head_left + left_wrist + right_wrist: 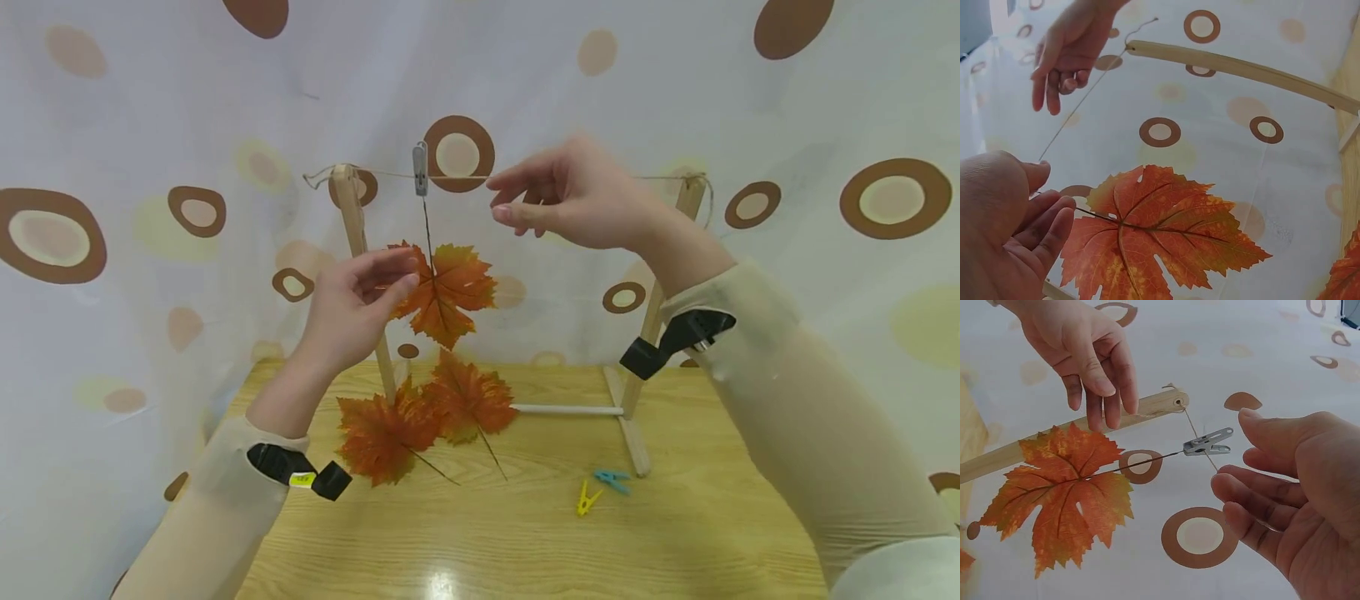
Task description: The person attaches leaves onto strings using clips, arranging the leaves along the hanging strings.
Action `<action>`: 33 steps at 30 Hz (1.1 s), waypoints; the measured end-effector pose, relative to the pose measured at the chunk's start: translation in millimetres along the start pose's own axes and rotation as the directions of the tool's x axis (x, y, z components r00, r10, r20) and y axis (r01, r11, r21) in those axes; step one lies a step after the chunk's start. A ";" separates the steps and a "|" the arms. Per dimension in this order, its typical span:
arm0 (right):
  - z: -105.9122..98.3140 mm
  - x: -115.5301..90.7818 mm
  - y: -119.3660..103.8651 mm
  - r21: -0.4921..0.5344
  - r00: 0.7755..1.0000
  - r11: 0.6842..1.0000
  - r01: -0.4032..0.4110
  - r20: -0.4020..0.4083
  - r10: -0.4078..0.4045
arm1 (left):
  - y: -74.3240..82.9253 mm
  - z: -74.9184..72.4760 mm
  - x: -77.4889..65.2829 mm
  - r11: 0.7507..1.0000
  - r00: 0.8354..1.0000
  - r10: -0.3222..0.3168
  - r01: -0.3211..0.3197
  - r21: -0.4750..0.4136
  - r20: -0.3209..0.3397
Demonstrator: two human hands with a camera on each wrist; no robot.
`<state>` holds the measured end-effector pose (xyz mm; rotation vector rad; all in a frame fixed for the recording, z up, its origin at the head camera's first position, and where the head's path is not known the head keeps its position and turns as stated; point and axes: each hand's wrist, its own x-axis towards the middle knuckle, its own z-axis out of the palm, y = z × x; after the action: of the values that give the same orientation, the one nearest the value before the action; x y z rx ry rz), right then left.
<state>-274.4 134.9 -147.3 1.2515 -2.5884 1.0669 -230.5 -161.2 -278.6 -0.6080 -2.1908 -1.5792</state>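
A grey clothespin (421, 171) sits clipped on a thin string (461, 177) stretched between two wooden posts. From it, by a dark stem, hangs an orange-red artificial maple leaf (453, 292). My left hand (356, 304) is beside the leaf's left edge with fingers loosely bent and nothing held; it overlaps the leaf in the head view. To the right of the clothespin, my right hand (581, 196) hovers at string height, thumb and fingers apart. In the right wrist view the metal clothespin (1207, 444) stands free of both hands, its jaws closed on the stem.
Two more maple leaves (378, 442) (468, 396) lie on the wooden table (465, 542) at the left post's foot. A yellow clothespin (587, 500) and a blue clothespin (612, 480) lie near the right foot. A white bar (570, 409) runs low between the posts.
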 end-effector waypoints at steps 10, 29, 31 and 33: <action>21.3 -47.5 26.5 0.055 0.999 0.998 -0.001 0.036 -0.001 | -3.8 2.6 -20.2 0.999 0.996 0.013 -0.016 0.034 0.083; 54.0 -114.1 71.5 0.110 1.000 0.994 -0.007 0.008 0.006 | -28.6 13.5 -51.1 0.998 0.978 0.044 -0.054 0.043 0.206; 57.5 -118.9 75.8 0.124 1.000 0.992 0.002 -0.015 0.000 | -29.5 14.2 -53.0 0.998 0.977 0.039 -0.050 0.046 0.210; 61.3 -123.7 80.1 0.130 0.999 0.991 0.017 -0.038 -0.012 | -30.6 15.4 -55.6 0.997 0.974 0.039 -0.052 0.051 0.222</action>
<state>-235.9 213.0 -281.0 1.2614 -2.5145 1.2628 -201.2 -162.2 -337.0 -0.8459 -2.3532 -1.4827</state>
